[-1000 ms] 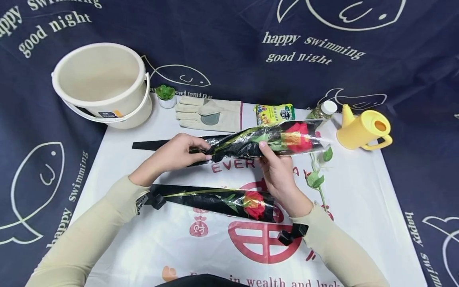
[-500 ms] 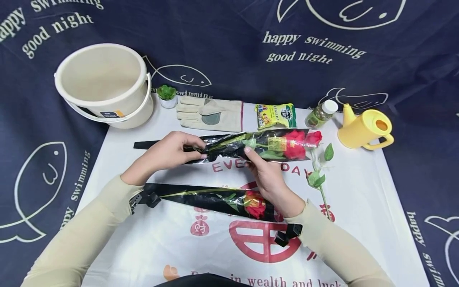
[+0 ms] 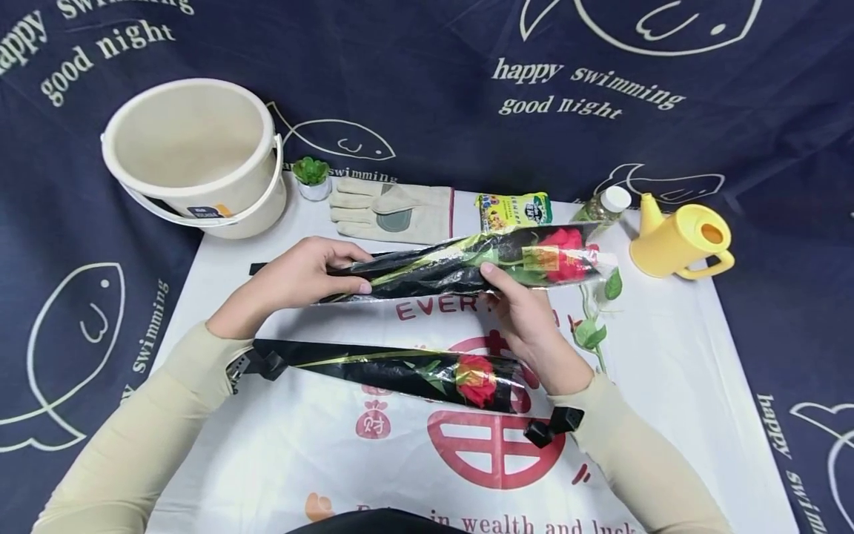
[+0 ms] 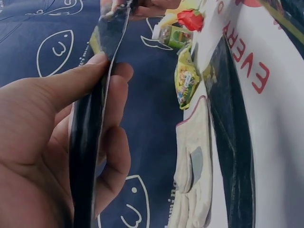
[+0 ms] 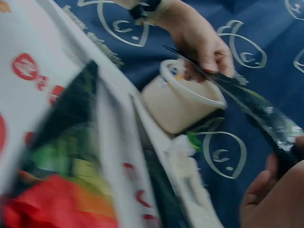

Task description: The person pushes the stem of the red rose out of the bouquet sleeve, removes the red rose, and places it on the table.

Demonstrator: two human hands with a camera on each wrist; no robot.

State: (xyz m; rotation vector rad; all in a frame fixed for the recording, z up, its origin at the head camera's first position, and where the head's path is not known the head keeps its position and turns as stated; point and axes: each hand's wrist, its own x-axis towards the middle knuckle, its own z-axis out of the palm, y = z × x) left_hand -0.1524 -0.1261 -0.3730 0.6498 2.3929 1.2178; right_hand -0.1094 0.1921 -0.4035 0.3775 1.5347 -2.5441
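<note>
Both hands hold a red rose in a clear-and-black wrapper, raised over the table with its bloom to the right. The left hand pinches the narrow end between thumb and fingers; in the left wrist view the fingers lie behind the black wrapper. Farther along, just below the bloom, the right hand grips it, thumb on top. A second wrapped rose lies nearer on the table. Beneath the held one, a flat black sleeve rests on the cloth, mostly hidden in the head view.
A loose leafy stem lies at the right. Along the back stand a cream bucket, small potted plant, work glove, yellow packet, lidded bottle and yellow watering can.
The wrapped rose dipped, then rose again toward the back right. The right hand has moved right with it, while the left hand has shifted left along the narrow end. The wrapper looks smoother.
</note>
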